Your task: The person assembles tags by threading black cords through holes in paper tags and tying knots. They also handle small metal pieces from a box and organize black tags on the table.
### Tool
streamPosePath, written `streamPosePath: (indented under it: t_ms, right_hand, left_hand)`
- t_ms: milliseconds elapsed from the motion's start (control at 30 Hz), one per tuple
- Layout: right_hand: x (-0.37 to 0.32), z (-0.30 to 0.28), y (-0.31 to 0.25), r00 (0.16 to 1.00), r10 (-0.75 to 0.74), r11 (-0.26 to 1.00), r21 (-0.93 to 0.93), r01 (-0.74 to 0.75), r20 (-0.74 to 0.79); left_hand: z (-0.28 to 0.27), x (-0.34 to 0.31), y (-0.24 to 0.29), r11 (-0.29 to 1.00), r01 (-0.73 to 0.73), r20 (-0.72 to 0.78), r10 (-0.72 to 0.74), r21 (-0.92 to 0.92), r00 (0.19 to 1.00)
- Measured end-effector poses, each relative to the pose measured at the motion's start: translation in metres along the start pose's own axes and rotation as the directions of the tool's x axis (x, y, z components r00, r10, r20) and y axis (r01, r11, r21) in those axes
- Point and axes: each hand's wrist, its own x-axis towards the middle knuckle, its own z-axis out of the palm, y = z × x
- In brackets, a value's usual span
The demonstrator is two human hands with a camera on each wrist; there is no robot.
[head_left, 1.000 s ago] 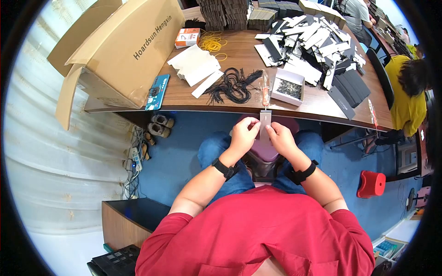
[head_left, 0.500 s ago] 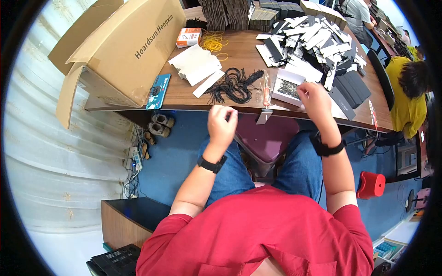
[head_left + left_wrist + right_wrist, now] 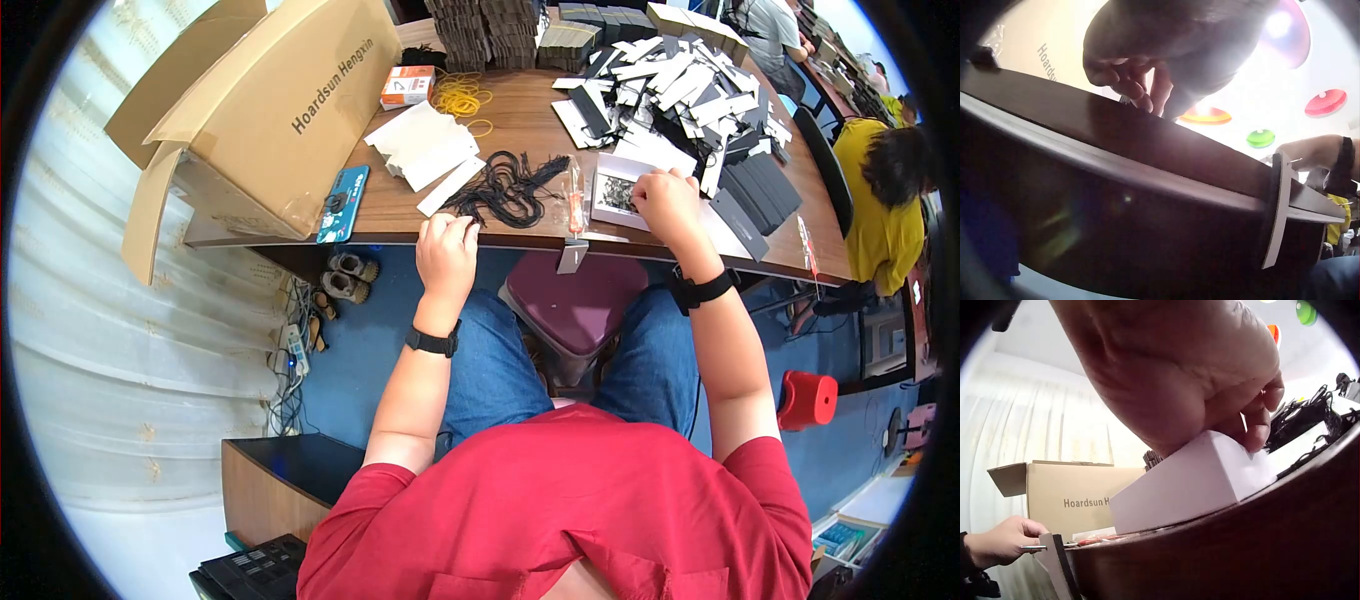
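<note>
1. The person's left grip (image 3: 446,258) is at the near edge of the counter (image 3: 390,215), fingers bent at the near left end of the black cords (image 3: 515,195); whether a cord is pinched I cannot tell.

2. The right grip (image 3: 668,208) is over the right side of the white box (image 3: 1175,490), its fingers curled down; whether they hold one of the small dark pieces (image 3: 613,190) in there is hidden.

3. Between the two, a slim card (image 3: 572,257) hangs over the counter's near edge, a thin metal rod (image 3: 1034,548) poking out near its top.

4. The step in hand looks like picking from both supplies at once. On the left, single out one cord by its end and draw it sideways along its length, since the bundle will probably tangle if lifted.

5. On the right, pinch one piece with the fingertips alone, keeping the palm's weight off the box wall so that the box does not slide or tip.

6. Keep both forearms clear of the hanging card; a knock could shift it.
</note>
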Motion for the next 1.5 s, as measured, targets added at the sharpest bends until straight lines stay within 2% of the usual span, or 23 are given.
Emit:
streamPosePath:
  t_ms: [100, 200, 300, 400, 500, 600, 700, 767, 833, 900, 1000, 1100, 1233, 1333, 1500]
  right_hand:
    - [-0.002, -0.009, -0.002, 0.998, 0.012, 0.998, 0.066, -0.016, 0.061]
    - [0.003, -0.013, -0.002, 0.99, -0.013, 1.0, 0.011, 0.012, 0.141]
    - [0.008, 0.0, -0.001, 0.995, -0.02, 0.999, -0.044, 0.025, 0.095]
    - [0.003, -0.003, -0.005, 1.0, 0.03, 0.999, -0.032, -0.03, -0.003]
    - [-0.005, -0.014, -0.017, 0.946, 0.051, 0.997, 0.079, -0.027, -0.321]
    - [-0.015, -0.027, -0.039, 0.917, 0.01, 0.981, 0.183, 0.068, -0.399]
    - [-0.029, -0.036, -0.07, 0.912, -0.091, 0.923, 0.311, 0.228, -0.4]
    - [-0.035, -0.031, -0.087, 0.902, -0.19, 0.822, 0.44, 0.363, -0.388]
    - [-0.042, -0.04, -0.11, 0.904, -0.248, 0.771, 0.494, 0.402, -0.349]
    - [-0.045, -0.027, -0.128, 0.941, -0.202, 0.718, 0.612, 0.33, -0.271]
    - [-0.036, -0.012, -0.147, 0.946, -0.222, 0.754, 0.574, 0.32, -0.235]
    - [-0.027, 0.0, -0.159, 0.971, -0.205, 0.826, 0.51, 0.238, -0.122]
    - [-0.026, 0.012, -0.166, 0.982, -0.163, 0.852, 0.488, 0.188, -0.094]
    - [-0.027, 0.007, -0.167, 0.986, -0.118, 0.797, 0.582, 0.163, -0.116]
    - [-0.024, 0.005, -0.165, 0.996, -0.069, 0.735, 0.677, 0.017, 0.051]
  left_hand:
    - [-0.002, 0.006, -0.004, 0.999, -0.033, 0.026, 0.032, 0.03, 0.999]
    - [-0.004, 0.015, -0.003, 0.992, -0.086, 0.062, 0.08, 0.097, 0.995]
    - [-0.003, 0.02, -0.007, 0.986, -0.113, 0.073, 0.105, 0.124, 0.992]
    - [-0.003, 0.021, -0.009, 0.987, -0.124, 0.035, 0.121, 0.103, 0.992]
    - [-0.012, 0.02, 0.002, 0.988, -0.152, 0.065, 0.151, 0.007, 0.986]
    - [-0.012, 0.02, 0.001, 0.979, -0.203, 0.13, 0.205, -0.03, 0.97]
    - [-0.006, 0.025, -0.004, 0.972, -0.233, 0.138, 0.233, -0.013, 0.963]
    - [-0.004, 0.027, -0.005, 0.971, -0.236, 0.098, 0.238, -0.025, 0.966]
    - [-0.002, 0.028, -0.005, 0.969, -0.237, 0.034, 0.239, -0.065, 0.97]
    - [-0.004, 0.027, -0.001, 0.956, -0.256, -0.028, 0.255, -0.144, 0.967]
    - [-0.011, 0.022, 0.005, 0.938, -0.277, -0.047, 0.273, -0.21, 0.961]
    - [-0.016, 0.019, 0.014, 0.927, -0.281, -0.037, 0.281, -0.248, 0.959]
    - [-0.015, 0.017, 0.011, 0.919, -0.29, -0.038, 0.29, -0.268, 0.956]
    - [-0.012, 0.014, 0.009, 0.914, -0.278, -0.036, 0.281, -0.296, 0.959]
    - [-0.006, 0.01, 0.006, 0.898, -0.205, -0.019, 0.214, -0.39, 0.977]
